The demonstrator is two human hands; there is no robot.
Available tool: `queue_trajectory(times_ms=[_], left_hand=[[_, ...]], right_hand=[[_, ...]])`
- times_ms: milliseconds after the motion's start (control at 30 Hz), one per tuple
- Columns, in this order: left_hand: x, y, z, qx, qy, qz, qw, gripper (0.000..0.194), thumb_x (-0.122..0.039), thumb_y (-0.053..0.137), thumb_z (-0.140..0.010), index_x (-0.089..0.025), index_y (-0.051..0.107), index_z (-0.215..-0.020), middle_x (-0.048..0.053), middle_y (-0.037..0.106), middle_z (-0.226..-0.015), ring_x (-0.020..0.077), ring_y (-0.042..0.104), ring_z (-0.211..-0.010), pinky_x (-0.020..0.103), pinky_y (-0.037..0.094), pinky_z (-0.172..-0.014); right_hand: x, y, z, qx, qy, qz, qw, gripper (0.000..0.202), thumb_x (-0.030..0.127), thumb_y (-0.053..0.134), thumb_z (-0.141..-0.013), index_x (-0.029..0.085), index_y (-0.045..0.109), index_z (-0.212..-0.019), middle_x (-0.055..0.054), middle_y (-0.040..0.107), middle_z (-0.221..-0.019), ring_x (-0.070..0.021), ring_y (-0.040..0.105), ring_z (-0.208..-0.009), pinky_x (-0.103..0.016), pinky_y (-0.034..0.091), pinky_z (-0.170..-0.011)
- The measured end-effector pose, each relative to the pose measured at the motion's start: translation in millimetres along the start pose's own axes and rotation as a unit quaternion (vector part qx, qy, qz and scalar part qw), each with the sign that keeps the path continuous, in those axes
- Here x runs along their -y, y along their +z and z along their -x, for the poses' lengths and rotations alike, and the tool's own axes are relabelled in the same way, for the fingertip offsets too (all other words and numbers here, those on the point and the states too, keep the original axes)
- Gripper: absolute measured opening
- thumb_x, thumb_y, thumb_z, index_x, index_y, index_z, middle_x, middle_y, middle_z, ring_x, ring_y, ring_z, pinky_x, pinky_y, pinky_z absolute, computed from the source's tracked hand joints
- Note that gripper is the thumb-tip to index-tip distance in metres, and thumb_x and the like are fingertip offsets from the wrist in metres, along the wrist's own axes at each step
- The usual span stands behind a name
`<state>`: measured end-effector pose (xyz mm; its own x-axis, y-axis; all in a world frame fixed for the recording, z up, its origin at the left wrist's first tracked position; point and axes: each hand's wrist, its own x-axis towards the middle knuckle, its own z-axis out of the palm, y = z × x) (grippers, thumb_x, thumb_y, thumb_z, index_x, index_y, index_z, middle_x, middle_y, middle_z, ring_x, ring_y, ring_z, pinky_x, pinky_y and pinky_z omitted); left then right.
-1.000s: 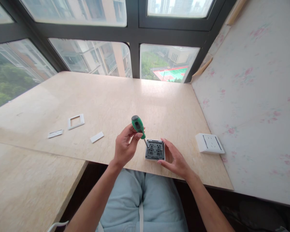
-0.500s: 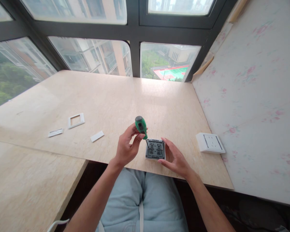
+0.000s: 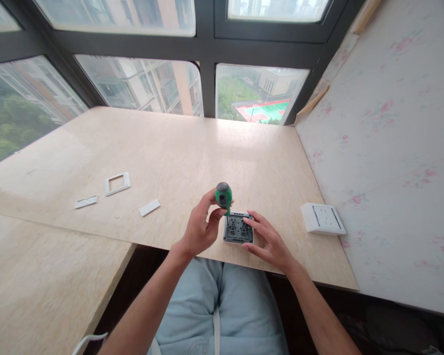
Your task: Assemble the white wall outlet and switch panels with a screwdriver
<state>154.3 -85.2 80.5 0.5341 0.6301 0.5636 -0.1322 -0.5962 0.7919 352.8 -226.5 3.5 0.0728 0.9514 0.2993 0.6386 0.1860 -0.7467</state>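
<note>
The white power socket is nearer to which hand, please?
Right: the right hand is left of the power socket, by the switch module; the left hand is farther left, holding the green screwdriver.

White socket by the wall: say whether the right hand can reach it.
Probably yes: nothing stands between the right hand and the white socket, which lies on that hand's side.

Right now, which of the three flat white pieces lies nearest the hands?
The plain strip, rightmost of the three; the square frame and the other strip lie farther left.
</note>
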Motion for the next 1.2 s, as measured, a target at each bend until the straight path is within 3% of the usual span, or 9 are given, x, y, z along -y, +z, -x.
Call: queue_trajectory(times_ms=[233, 533, 700, 800, 967, 1067, 1200], left_hand=[[2, 1.9, 1, -0.005, -0.018, 0.020, 1.000, 0.028, -0.030, 0.049, -0.104, -0.020, 0.056, -0.130, 0.011, 0.073, -0.113, 0.0212, 0.072, -0.102, 0.037, 0.059, -0.088], [-7, 3.5, 0, 0.035, -0.020, -0.012, 0.999, 0.033, -0.019, 0.050, -0.100, -0.022, 0.055, -0.133, 0.010, 0.073, -0.115, 0.0209, 0.070, -0.098, 0.037, 0.058, -0.088], [-14, 4.5, 1, 0.049, 0.026, -0.014, 0.998, 0.041, -0.011, 0.052, -0.096, -0.024, 0.054, -0.135, 0.011, 0.071, -0.125, 0.0216, 0.070, -0.108, 0.037, 0.059, -0.092], [-16, 5.2, 1, 0.053, 0.039, 0.003, 0.998, 0.045, -0.008, 0.051, -0.095, -0.025, 0.053, -0.137, 0.011, 0.070, -0.127, 0.0216, 0.069, -0.112, 0.036, 0.059, -0.093], [-16, 4.5, 1, 0.058, 0.015, 0.022, 0.998, 0.047, -0.010, 0.052, -0.096, -0.025, 0.052, -0.140, 0.011, 0.070, -0.128, 0.0217, 0.069, -0.111, 0.037, 0.058, -0.095], [-16, 2.8, 0, 0.059, 0.014, 0.028, 0.998, 0.046, -0.013, 0.052, -0.097, -0.026, 0.051, -0.141, 0.010, 0.070, -0.126, 0.0214, 0.069, -0.109, 0.036, 0.058, -0.093], [-10, -2.4, 5, 0.063, 0.014, 0.042, 0.997, 0.048, -0.022, 0.058, -0.098, -0.027, 0.047, -0.144, 0.013, 0.065, -0.135, 0.0240, 0.065, -0.119, 0.040, 0.056, -0.099]], right_hand=[[2, 0, 0, 0.001, 0.011, -0.005, 1.000, 0.060, 0.044, 0.074, -0.087, 0.030, 0.056, -0.143, -0.014, 0.048, -0.155, -0.0324, 0.047, -0.143, -0.055, 0.041, -0.116], [4, -4, -2, 0.014, 0.015, -0.018, 1.000, 0.066, 0.048, 0.072, -0.088, 0.030, 0.049, -0.148, -0.014, 0.044, -0.159, -0.0330, 0.041, -0.147, -0.057, 0.038, -0.118], [10, -6, -2, -0.036, 0.039, -0.082, 0.995, 0.063, 0.045, 0.064, -0.095, 0.034, 0.040, -0.152, -0.011, 0.041, -0.161, -0.0319, 0.037, -0.150, -0.062, 0.032, -0.120], [40, -15, -9, -0.063, 0.026, -0.113, 0.991, 0.062, 0.041, 0.061, -0.098, 0.037, 0.035, -0.154, -0.008, 0.039, -0.162, -0.0312, 0.037, -0.150, -0.063, 0.032, -0.120], [120, -48, -40, -0.069, -0.076, -0.087, 0.991, 0.061, 0.039, 0.055, -0.101, 0.042, 0.029, -0.156, -0.004, 0.038, -0.163, -0.0330, 0.035, -0.150, -0.065, 0.039, -0.116], [151, -64, -62, 0.001, -0.117, -0.002, 0.993, 0.062, 0.023, 0.055, -0.100, 0.044, 0.033, -0.154, -0.003, 0.043, -0.160, -0.0303, 0.043, -0.147, -0.058, 0.045, -0.115], [162, -70, -81, 0.087, -0.135, 0.076, 0.984, 0.054, 0.009, 0.045, -0.101, 0.038, 0.049, -0.146, -0.006, 0.055, -0.149, -0.0246, 0.055, -0.137, -0.045, 0.055, -0.107]])
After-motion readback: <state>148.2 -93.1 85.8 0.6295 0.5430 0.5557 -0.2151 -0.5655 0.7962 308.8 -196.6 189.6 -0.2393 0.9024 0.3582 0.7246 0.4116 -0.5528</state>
